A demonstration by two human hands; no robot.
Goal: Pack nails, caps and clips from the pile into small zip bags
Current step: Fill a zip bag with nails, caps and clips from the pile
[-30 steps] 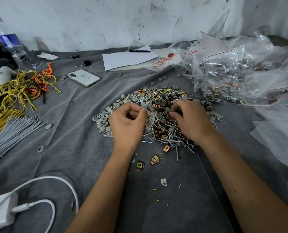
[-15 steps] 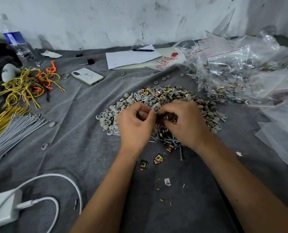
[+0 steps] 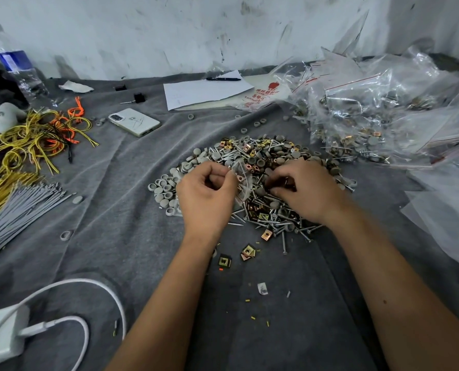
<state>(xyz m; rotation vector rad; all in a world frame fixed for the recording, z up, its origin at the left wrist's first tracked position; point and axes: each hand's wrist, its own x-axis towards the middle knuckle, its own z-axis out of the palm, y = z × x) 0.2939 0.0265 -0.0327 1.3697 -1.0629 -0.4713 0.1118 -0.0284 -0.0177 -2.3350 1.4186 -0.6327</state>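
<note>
We find both hands over the pile (image 3: 263,167) of nails, grey caps and brass clips, which lies at the middle of the grey cloth (image 3: 110,236) covering the tabletop. The left hand (image 3: 205,194) has its fingers curled, thumb and fingertips pinching the edge of a small clear zip bag (image 3: 243,180); the bag hangs just beside that hand, over the pile. The right hand (image 3: 306,191) rests on the pile with fingers curled inward on small dark pieces; its grip is narrow, and we cannot tell exactly which pieces it holds. A few loose clips (image 3: 248,251) lie on the cloth just nearer us than the pile. Filled zip bags (image 3: 362,121) are heaped at the far right, near the pile. To the left we note yellow and orange wires (image 3: 35,135), a bundle of grey ties (image 3: 16,207), a phone (image 3: 134,121) and a water bottle (image 3: 19,73). A paper sheet (image 3: 204,92) with a pen (image 3: 223,79) lies at the back.
</note>
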